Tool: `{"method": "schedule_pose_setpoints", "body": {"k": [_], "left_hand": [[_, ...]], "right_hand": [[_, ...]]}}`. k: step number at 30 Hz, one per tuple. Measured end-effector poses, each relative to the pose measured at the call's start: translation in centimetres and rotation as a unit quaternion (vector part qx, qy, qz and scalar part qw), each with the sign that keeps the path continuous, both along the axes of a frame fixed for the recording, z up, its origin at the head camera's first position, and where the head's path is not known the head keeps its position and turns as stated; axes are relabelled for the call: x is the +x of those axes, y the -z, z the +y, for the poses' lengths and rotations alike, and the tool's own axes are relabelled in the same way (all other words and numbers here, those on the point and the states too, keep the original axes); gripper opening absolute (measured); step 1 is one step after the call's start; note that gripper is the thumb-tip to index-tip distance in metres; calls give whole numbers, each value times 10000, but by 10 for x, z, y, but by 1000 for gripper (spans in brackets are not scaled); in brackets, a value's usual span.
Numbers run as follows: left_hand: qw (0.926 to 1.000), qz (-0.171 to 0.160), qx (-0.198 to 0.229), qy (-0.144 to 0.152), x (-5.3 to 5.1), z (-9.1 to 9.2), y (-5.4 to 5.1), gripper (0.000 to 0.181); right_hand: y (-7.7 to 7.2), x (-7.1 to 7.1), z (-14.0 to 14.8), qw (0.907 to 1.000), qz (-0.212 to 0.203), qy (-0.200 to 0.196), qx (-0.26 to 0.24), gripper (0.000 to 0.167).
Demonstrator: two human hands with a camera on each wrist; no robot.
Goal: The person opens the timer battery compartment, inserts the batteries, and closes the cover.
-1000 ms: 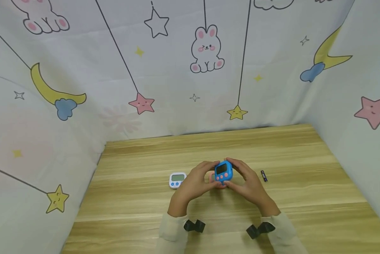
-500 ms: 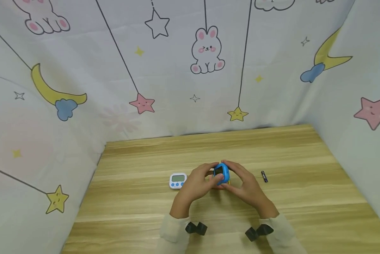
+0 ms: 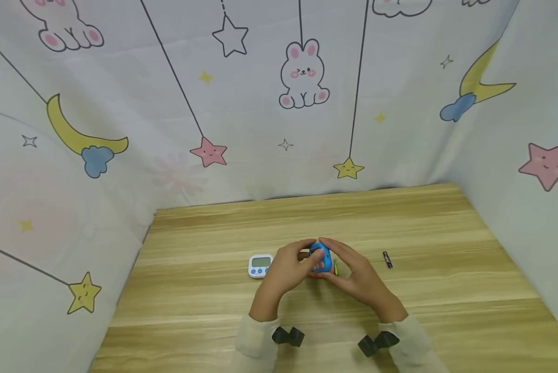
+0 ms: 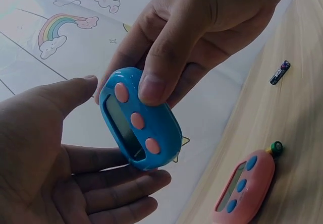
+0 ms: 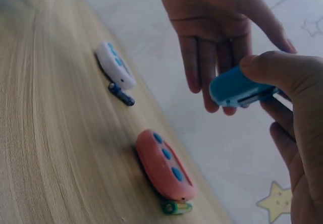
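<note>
Between the two hands is a blue kitchen timer (image 3: 326,262) with a small screen and pink buttons. My right hand (image 3: 360,277) pinches it, thumb on the front beside the buttons in the left wrist view. My left hand (image 3: 285,269) has its fingers stretched out at the timer's lower end; its thumb stands apart from the timer (image 4: 151,128). On the table below lies a pink timer (image 4: 247,188) with blue buttons, mostly hidden by the hands in the head view. A green battery (image 5: 176,207) lies against its end.
A white timer (image 3: 260,263) with blue buttons lies left of the hands, a dark battery (image 5: 121,94) at its side in the right wrist view. Another dark battery (image 3: 387,259) lies to the right on the wooden table (image 3: 190,311). Patterned cloth (image 3: 251,103) surrounds the table.
The blue timer has turned from facing the head camera to a more edge-on tilt and shifted slightly left and down. The right hand followed it leftward, and the green battery has come into view.
</note>
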State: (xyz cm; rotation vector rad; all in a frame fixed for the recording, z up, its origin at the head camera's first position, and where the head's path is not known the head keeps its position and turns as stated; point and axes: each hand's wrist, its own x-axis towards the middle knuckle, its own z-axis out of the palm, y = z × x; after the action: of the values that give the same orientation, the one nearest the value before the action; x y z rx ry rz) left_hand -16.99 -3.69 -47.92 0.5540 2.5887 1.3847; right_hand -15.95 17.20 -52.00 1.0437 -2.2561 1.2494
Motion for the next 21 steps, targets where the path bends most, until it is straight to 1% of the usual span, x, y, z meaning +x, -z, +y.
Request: {"method": "schedule_pose_setpoints", "body": {"k": [4,6,12,16,19,21], "left_hand": [[9997,-171,141,-58,-1,-1,1,67],[9995,-209,227,-22,-1,0,2,68],[9996,-116,271,6,-2,2,4,67],[9993,-104,348,-60,-3,2,4,67],[9986,-141,499,-64,-3,2,5,65],[9979,-141,624,-71,-3,1,5,63]], "right_hand": [[1,-1,0,9999,95,-109,44,82],[1,-1,0,9998,123,-149,76,81],[2,-1,-1,9994,260,-228,103,81],[2,-1,0,9992,320,-189,118,70],[3,-2,0,9992,351,-150,103,62],[3,-2,0,9993,353,-98,88,60]]}}
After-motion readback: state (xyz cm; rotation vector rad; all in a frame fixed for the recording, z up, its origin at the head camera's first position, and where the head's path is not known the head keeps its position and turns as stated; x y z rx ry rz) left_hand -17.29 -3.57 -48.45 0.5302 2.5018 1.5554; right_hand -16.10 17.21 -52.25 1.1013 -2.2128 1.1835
